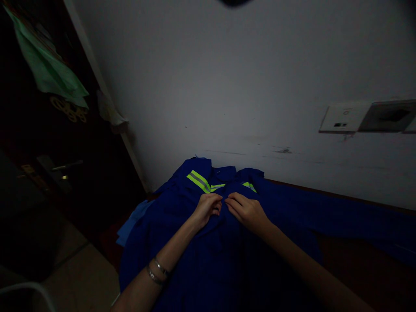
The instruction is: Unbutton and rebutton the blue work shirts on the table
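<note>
A dark blue work jacket (182, 225) with yellow-green and grey reflective strips lies spread out before me, its collar toward the wall. My left hand (208, 208) is closed in a pinch at the front of the jacket, just below the strips. Close beside it, my right hand (243, 209) also pinches the jacket's front, fingers pressed together. Only a small gap separates the fingertips of the two hands. Whether a button or zip lies between them is too dark to make out. One long sleeve (344, 210) stretches off to the right.
A lighter blue cloth (134, 221) lies at the jacket's left edge. White wall (227, 95) rises behind, with a socket plate (344, 118) at right. On the left stands a dark door (97, 173) with a handle (66, 166) and a hanging green cloth (48, 69).
</note>
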